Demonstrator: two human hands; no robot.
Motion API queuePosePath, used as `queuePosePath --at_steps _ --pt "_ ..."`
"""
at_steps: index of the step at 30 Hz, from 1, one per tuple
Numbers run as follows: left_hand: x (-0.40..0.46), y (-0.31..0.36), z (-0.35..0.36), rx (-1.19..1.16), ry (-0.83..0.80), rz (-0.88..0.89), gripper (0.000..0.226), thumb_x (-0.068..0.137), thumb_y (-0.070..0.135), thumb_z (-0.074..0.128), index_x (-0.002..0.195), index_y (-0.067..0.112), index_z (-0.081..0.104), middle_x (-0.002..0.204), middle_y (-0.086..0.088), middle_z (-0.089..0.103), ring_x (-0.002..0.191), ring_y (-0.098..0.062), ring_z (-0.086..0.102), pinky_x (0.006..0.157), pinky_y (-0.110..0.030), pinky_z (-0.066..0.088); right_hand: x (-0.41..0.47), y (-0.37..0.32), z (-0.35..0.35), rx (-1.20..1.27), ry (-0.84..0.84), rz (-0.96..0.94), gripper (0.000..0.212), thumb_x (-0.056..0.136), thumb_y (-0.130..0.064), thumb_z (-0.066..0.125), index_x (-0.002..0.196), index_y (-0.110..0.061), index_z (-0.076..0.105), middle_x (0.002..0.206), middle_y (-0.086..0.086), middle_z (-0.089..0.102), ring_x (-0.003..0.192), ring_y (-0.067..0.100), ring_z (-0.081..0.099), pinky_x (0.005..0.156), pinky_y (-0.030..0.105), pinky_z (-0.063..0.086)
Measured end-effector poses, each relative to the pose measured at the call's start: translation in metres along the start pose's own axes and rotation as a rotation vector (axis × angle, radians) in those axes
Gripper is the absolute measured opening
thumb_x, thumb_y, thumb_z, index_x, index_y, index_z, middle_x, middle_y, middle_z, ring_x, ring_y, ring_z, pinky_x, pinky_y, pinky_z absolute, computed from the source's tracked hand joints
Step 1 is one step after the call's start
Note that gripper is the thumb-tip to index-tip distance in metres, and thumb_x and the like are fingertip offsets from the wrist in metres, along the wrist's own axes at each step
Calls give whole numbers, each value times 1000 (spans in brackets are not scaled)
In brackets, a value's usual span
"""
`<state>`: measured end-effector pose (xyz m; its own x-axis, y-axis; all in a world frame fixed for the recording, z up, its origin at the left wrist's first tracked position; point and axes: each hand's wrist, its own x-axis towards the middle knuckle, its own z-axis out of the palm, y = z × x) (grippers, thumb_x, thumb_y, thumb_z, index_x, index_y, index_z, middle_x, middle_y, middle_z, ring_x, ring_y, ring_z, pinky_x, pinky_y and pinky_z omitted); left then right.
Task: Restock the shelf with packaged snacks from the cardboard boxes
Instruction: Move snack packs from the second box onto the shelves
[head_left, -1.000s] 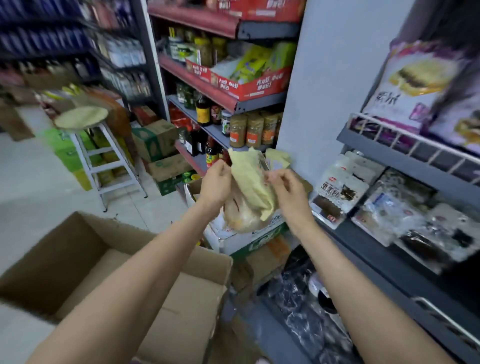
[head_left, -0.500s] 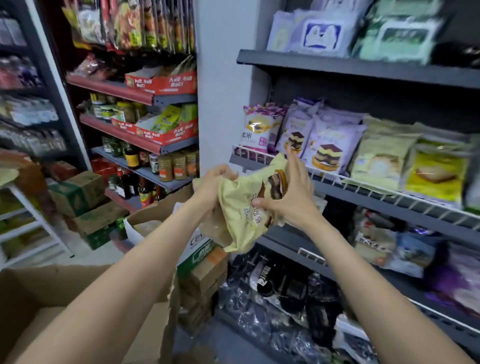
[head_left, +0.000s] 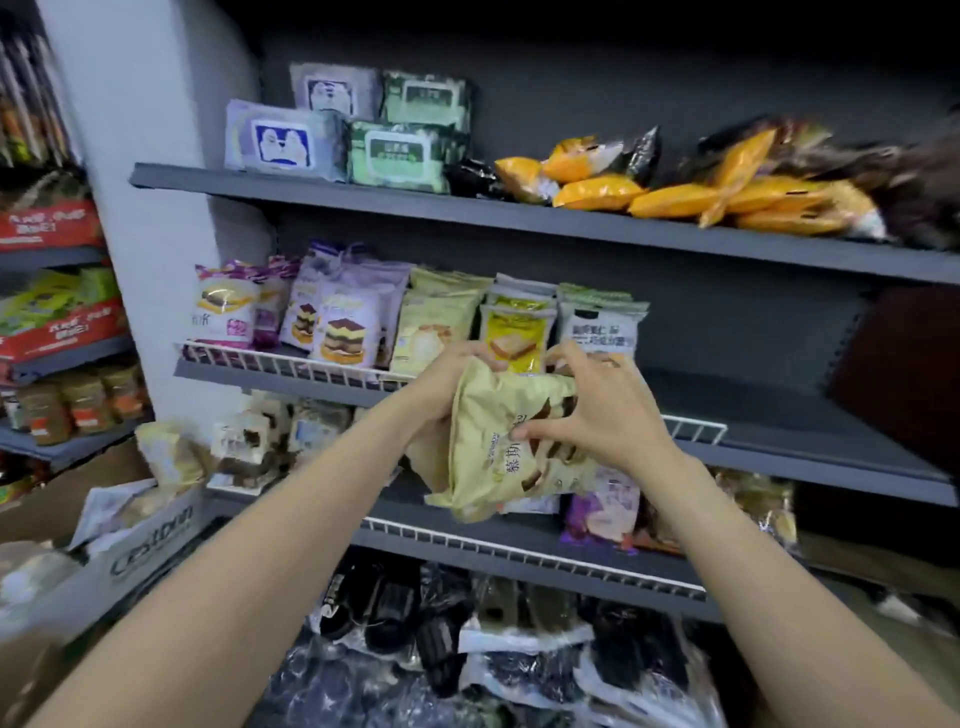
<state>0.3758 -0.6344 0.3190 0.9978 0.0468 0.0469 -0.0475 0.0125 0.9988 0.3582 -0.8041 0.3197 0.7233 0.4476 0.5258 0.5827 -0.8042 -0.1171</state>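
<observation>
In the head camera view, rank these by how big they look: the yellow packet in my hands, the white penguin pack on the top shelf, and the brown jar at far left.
1. yellow packet, largest, though it is nearest the camera.
2. white penguin pack.
3. brown jar, smallest.

From my remote seat the head view was dim and soft overall. Light fell from above and in front, leaving the forearms evenly lit, while the recess above the top shelf (head_left: 519, 215) sank into near black. Motion blur smeared the orange packets (head_left: 675, 200) at the right edge. The wide lens bowed the shelf lines. The bottom packets (head_left: 467, 649) showed glare, perhaps from plastic wrap.
</observation>
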Motion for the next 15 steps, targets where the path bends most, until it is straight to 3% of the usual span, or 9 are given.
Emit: queuePosePath --at_steps 2,4,6,7,9,10,11,13,15 --pt "6 4 39 -12 -21 28 31 88 -3 44 62 13 45 64 -6 43 63 -19 44 61 -27 37 -11 41 -13 -24 69 13 79 58 -79 58 119 -29 53 92 -16 63 98 14 59 88 29 29" --pt "12 10 73 -47 58 80 30 88 0 42 63 15 44 64 -6 46 62 -19 48 64 -30 39 -24 83 -20 44 161 110 70 57 -82 52 100 -28 62 79 -11 65 82 13 61 79 29 32" --pt "21 15 100 -133 195 126 31 92 2 39 63 14 42 69 -5 57 55 -18 55 57 -25 45 -36 121 -25 171 238 278 65 57 -85 49 81 -26 59 65 -8 64 71 14 63 78 36 44" --pt "27 17 112 -191 243 146 30 93 2 39 65 12 43 85 -9 64 63 -20 60 58 -27 48 -40 137 -27 209 255 354 65 59 -85 49 78 -23 58 63 -6 65 68 14 64 77 39 48" --pt "44 17 133 -180 304 177 33 93 4 40 61 11 45 117 -15 62 96 -30 64 77 -38 51 -43 169 -29 222 270 504 65 66 -80 50 77 -16 58 65 -3 66 68 17 65 74 38 49" --pt "50 16 140 -139 321 188 37 94 6 40 58 11 45 115 -13 62 105 -31 62 84 -41 49 -43 184 -29 244 285 591 64 71 -76 52 79 -12 59 70 -1 66 72 21 64 72 37 47" --pt "59 12 148 -101 336 194 39 96 8 39 58 11 44 103 -7 63 101 -30 63 85 -42 48 -40 199 -28 312 310 695 64 74 -73 53 82 -10 60 77 3 66 77 26 63 71 36 44" --pt "75 9 166 -65 338 183 31 98 11 40 67 10 45 79 6 56 77 -25 60 78 -40 49 -32 230 -24 611 342 889 62 78 -70 54 91 -10 62 90 6 67 87 29 62 74 38 44" --pt "94 6 183 -48 328 191 28 98 15 41 71 11 46 72 -1 55 68 -22 54 72 -31 50 -18 255 -17 921 362 983 51 85 -59 54 101 -11 62 102 6 68 91 26 63 76 38 48"
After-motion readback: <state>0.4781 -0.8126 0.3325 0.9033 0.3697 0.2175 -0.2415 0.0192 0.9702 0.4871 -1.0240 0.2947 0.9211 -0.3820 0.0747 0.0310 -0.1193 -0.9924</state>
